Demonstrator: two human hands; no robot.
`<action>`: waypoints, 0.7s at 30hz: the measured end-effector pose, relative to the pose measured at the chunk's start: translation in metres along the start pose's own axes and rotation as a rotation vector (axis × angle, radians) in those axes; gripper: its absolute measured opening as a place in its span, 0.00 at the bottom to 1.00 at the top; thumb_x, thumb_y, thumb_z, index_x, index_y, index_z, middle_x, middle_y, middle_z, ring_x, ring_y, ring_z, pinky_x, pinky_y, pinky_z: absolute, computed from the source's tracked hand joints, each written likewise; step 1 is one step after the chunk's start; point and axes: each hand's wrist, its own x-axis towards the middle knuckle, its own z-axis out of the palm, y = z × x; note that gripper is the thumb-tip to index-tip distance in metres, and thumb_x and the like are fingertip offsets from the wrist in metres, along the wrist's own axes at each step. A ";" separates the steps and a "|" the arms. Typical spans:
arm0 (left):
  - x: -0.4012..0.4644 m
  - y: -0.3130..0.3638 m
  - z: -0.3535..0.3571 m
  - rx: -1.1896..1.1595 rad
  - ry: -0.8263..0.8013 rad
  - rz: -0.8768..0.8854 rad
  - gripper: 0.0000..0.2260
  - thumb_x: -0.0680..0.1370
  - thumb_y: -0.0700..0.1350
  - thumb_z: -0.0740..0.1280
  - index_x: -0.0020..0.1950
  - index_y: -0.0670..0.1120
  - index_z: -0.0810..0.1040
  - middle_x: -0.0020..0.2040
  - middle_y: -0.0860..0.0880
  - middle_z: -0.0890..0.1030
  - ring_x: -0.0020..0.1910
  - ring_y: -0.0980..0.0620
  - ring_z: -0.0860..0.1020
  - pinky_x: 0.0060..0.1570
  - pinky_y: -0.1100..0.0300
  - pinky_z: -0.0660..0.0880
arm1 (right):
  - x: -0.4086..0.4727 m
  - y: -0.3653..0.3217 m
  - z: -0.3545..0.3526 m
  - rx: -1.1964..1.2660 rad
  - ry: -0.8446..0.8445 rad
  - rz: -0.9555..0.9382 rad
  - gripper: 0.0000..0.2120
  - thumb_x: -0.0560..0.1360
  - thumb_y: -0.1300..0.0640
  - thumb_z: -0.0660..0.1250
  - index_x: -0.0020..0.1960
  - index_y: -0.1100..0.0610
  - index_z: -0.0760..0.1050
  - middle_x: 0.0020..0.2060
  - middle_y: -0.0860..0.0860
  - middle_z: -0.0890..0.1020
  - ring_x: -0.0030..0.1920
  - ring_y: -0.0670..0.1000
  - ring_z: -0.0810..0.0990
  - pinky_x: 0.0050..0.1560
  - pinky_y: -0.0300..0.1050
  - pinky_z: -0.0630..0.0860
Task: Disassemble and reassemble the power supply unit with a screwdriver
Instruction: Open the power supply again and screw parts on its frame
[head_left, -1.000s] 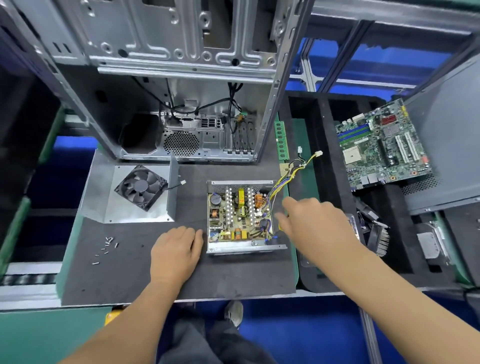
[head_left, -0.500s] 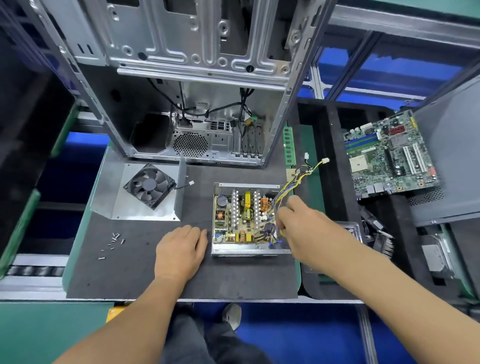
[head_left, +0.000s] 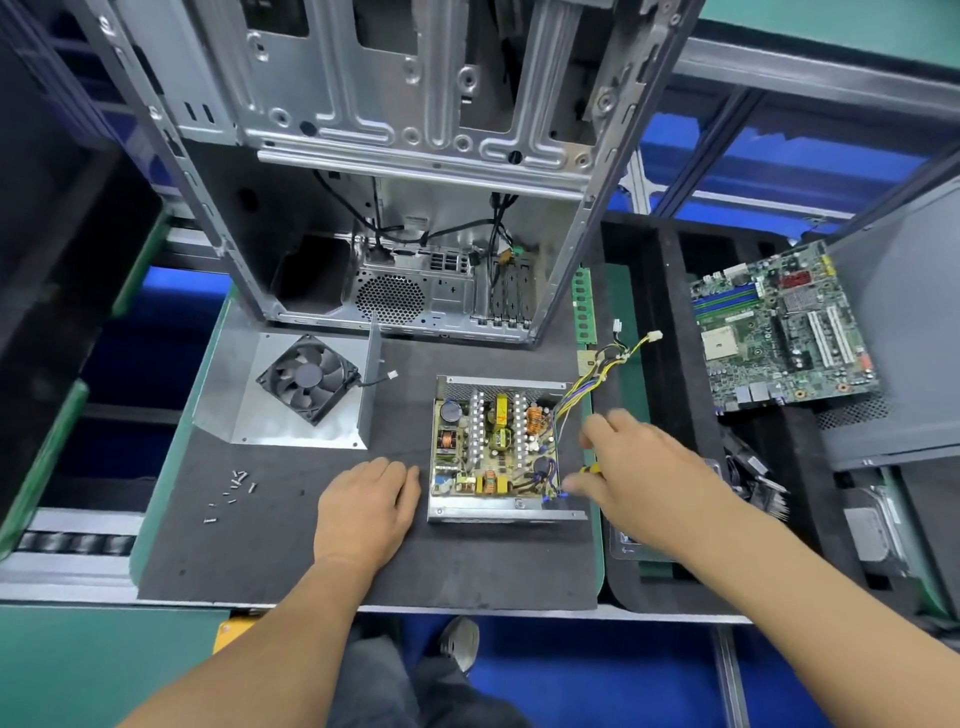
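Since before, the right hand (head_left: 644, 467) has dropped to the open power supply unit (head_left: 496, 449) on the dark foam mat (head_left: 291, 551), pinching something small and yellow. Left hand (head_left: 366, 512) lies flat, fingers together.

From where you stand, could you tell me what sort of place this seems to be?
Probably a computer assembly or repair bench. An emptied PC case stands on a dark work mat, an opened power supply unit lies before it, and a motherboard rests in a foam tray to the right.
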 end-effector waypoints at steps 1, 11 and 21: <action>0.000 -0.001 0.000 0.001 -0.001 0.001 0.18 0.79 0.49 0.59 0.30 0.46 0.70 0.28 0.48 0.70 0.27 0.44 0.71 0.27 0.54 0.68 | -0.001 0.000 -0.001 0.084 0.000 -0.075 0.10 0.79 0.50 0.65 0.56 0.53 0.68 0.51 0.50 0.67 0.50 0.56 0.74 0.48 0.49 0.74; 0.000 -0.002 0.003 0.008 0.003 0.006 0.18 0.80 0.49 0.59 0.30 0.46 0.69 0.28 0.48 0.70 0.26 0.45 0.71 0.27 0.55 0.64 | -0.004 -0.003 -0.006 0.006 -0.088 -0.057 0.10 0.77 0.61 0.60 0.58 0.54 0.68 0.51 0.52 0.64 0.48 0.56 0.71 0.49 0.49 0.74; 0.000 -0.001 0.003 0.014 -0.007 -0.006 0.18 0.79 0.49 0.59 0.30 0.46 0.69 0.28 0.48 0.71 0.27 0.44 0.72 0.26 0.55 0.65 | -0.002 -0.005 -0.007 0.077 -0.008 -0.071 0.09 0.81 0.51 0.61 0.57 0.54 0.67 0.50 0.51 0.65 0.47 0.55 0.74 0.47 0.49 0.75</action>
